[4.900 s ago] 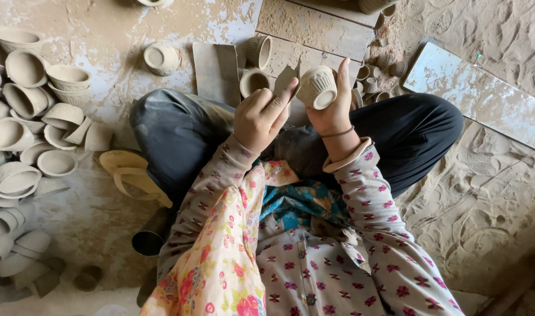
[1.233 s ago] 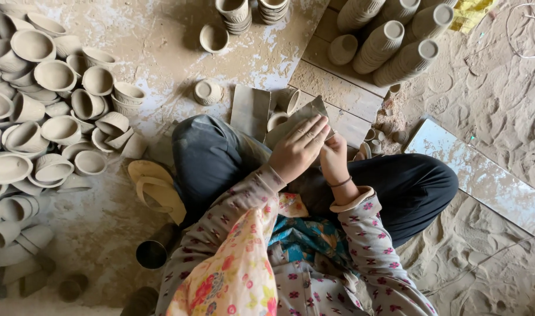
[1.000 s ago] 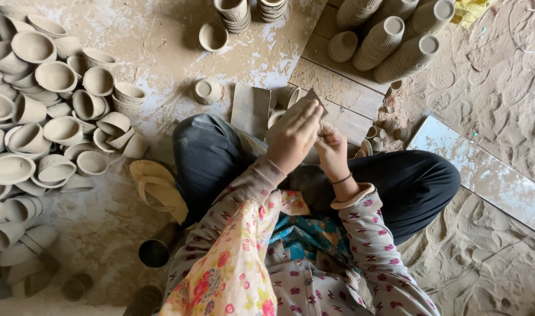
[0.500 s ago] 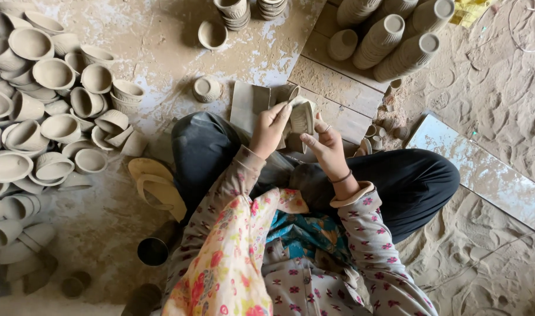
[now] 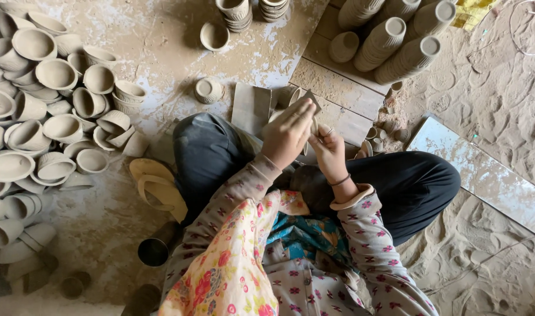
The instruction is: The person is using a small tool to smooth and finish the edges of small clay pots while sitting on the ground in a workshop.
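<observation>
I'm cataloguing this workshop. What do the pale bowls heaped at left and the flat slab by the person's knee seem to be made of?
The heaped pale bowls look like unfired clay: matt grey-beige, dusty, no glaze. The flat grey slab seems like dry clay or board, equally matt; I cannot tell which. The left hand hides most of what both hands hold.

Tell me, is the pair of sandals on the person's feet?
No, the yellow sandals lie empty on the dusty floor beside the person's left knee, next to the heap of clay bowls.
</observation>
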